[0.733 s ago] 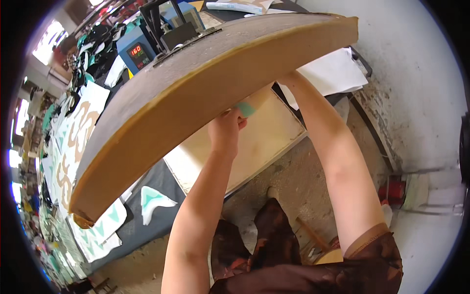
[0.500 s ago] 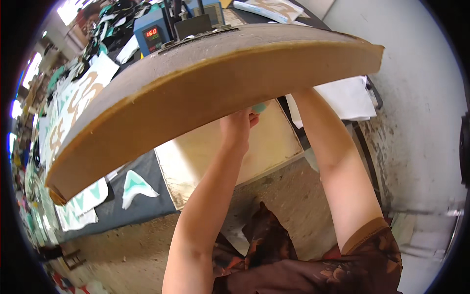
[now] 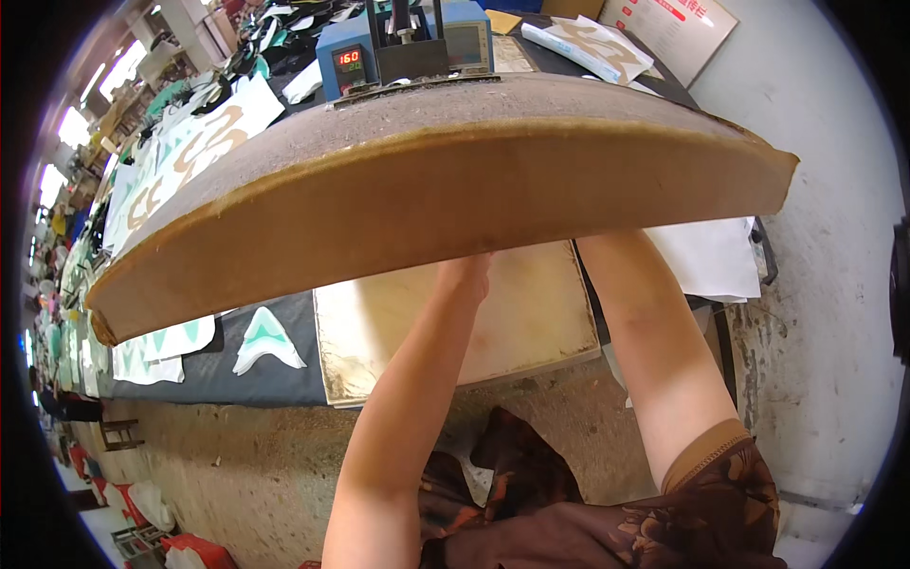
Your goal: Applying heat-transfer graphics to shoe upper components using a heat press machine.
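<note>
A large heat press's raised upper plate (image 3: 455, 190), brown and curved at this angle, spans the view and hides most of what my hands do. Beneath it lies the press's pale, brown-stained lower pad (image 3: 536, 313). Over that pad, only the back part of my left hand (image 3: 467, 273) shows; its fingers are out of sight behind the plate. My right forearm reaches under the plate further right, and the hand itself is hidden. Left of the pad, a white and green V-shaped cut piece (image 3: 268, 339) rests on the dark table cloth (image 3: 270, 383).
A blue control box (image 3: 343, 49) with a red lit display stands behind the plate. White sheets with tan and green shapes (image 3: 190, 156) lie at left, white paper (image 3: 706, 261) at right. A wall (image 3: 815, 313) bounds the right side; a small stool (image 3: 120, 434) stands lower left.
My view has shifted, so the press and table appear lower and further right. My left hand's fingers and a small green bit beside them, visible before, are now behind the plate.
</note>
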Demonstrator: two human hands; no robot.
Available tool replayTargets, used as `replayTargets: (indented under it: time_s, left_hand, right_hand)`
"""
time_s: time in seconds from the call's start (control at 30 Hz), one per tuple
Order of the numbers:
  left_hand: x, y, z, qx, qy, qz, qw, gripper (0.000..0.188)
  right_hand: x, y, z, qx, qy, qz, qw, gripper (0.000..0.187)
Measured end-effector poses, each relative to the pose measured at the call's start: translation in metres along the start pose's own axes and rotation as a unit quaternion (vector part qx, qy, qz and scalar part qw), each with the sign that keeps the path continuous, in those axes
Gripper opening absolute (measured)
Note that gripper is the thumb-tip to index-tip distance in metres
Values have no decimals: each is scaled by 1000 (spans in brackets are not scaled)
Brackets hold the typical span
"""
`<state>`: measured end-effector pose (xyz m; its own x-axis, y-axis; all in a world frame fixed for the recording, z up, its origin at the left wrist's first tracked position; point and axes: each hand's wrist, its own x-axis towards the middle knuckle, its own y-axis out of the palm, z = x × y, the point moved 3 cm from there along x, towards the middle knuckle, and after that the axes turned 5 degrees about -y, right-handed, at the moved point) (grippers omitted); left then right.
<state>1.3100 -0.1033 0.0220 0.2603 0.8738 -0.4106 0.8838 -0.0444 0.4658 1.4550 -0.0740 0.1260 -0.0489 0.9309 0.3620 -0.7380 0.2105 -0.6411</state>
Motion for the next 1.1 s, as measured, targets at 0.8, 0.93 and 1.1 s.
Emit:
replayTargets:
  time_s: [0.8,0.93,1.1]
  left_hand:
    - [-7,-20,-1,370,244,-65,894,29]
    - [-31,-5,-21,508,262,-67,818,26]
    - [-38,-3,-26,658,349,-67,663,21]
  right_hand:
    - [-9,6,-36,-135,-11,-29,990,40]
    - [-10,10,-42,-160,-8,-37,986,40]
    - [-7,20,-47,-186,-7,-48,981,40]
